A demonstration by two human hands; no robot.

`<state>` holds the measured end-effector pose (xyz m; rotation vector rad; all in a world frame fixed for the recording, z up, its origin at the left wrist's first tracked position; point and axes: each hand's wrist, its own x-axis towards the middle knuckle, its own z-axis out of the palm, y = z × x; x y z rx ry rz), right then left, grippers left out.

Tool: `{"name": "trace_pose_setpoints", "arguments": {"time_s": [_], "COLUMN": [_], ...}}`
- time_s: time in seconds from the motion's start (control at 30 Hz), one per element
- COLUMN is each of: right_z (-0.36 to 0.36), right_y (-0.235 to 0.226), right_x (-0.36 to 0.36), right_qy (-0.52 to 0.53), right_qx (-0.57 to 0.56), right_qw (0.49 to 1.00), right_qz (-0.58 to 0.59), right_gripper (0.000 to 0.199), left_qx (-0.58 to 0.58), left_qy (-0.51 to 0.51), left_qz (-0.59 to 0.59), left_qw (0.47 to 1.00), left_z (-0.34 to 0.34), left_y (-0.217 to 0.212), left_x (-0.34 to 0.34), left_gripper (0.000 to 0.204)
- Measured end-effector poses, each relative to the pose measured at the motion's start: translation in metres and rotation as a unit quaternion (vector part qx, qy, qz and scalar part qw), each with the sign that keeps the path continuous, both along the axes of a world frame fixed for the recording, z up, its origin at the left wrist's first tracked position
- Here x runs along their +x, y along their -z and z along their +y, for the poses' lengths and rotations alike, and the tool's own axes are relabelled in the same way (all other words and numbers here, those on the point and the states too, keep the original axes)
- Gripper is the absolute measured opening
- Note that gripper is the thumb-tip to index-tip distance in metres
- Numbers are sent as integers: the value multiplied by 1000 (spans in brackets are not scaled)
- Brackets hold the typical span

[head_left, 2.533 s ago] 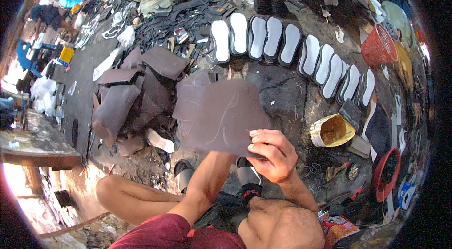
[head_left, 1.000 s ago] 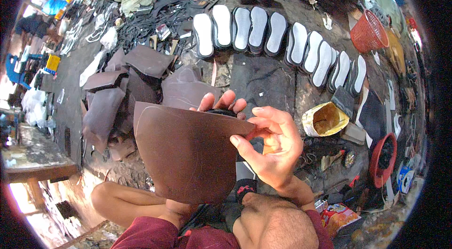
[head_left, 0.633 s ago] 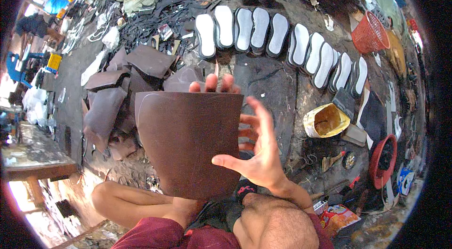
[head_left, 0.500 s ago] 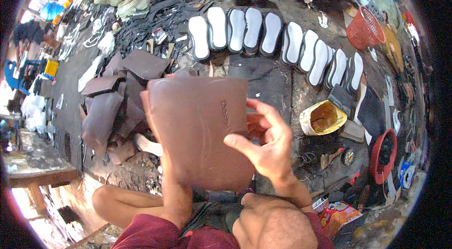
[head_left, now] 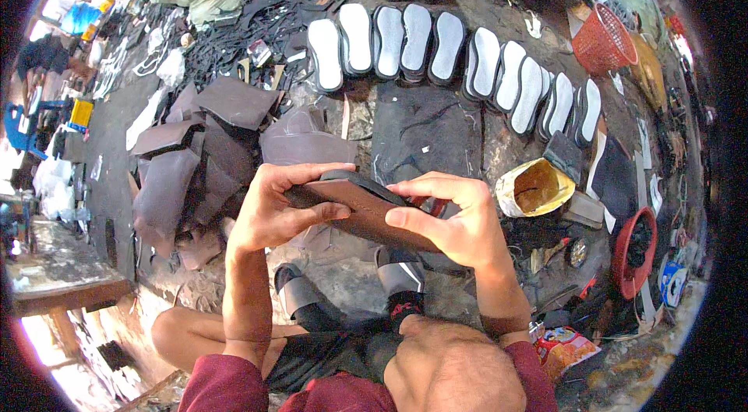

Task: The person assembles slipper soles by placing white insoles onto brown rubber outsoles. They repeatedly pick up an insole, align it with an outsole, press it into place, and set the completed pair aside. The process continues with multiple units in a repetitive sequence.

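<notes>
A brown sheet (head_left: 362, 213), like leather or rubber, is held up in front of me, tilted so that its edge faces me. Against its far side lies a black sole-shaped piece (head_left: 366, 182), only partly showing. My left hand (head_left: 276, 205) pinches both at the left end, thumb in front and fingers behind. At the right end, my right hand (head_left: 460, 217) grips the sheet with the thumb along its near face. Something small and dark reddish shows beneath the right fingers; its kind is unclear.
Several soles with white tops (head_left: 448, 45) stand in a curved row ahead. Brown sheets (head_left: 167, 186) are heaped at left. On the right are a yellowish container (head_left: 534, 190), a red basket (head_left: 604, 39) and a red basin (head_left: 635, 252). Black scraps (head_left: 269, 18) litter the far floor.
The brown sheet has tipped from facing me broadly to nearly edge-on. My left hand has come into view on its left end, and the black piece now shows behind it.
</notes>
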<state>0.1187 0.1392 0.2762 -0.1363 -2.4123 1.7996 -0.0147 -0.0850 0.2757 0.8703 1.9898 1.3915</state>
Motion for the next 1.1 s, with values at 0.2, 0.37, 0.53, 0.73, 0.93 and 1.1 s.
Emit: {"name": "trace_pose_setpoints", "arguments": {"time_s": [0.2,0.37,0.53,0.73,0.93,1.1], "right_z": [13,15,9,0,-21,-32], "right_y": [19,26,31,32,28,22], "right_x": [-4,-8,-15,-19,-14,-19], "right_qy": [23,17,44,65,154,171], "right_qx": [-183,-261,-227,-57,-11,89], "right_qw": [979,961,968,996,988,967], "right_qz": [-85,-95,-100,-13,31,165], "right_gripper": [29,29,35,39,50,64], "left_qx": [-44,-24,-58,-23,-3,175], "left_qy": [17,87,93,56,-52,-27], "left_qz": [-84,-128,-157,-93,70,-157], "left_qw": [995,988,981,994,996,972], "left_z": [18,18,18,23,38,36], "left_y": [-16,-21,-9,-6,6,23], "left_x": [2,-12,-22,-15,22,30], "left_gripper": [58,52,51,52,53,63]}}
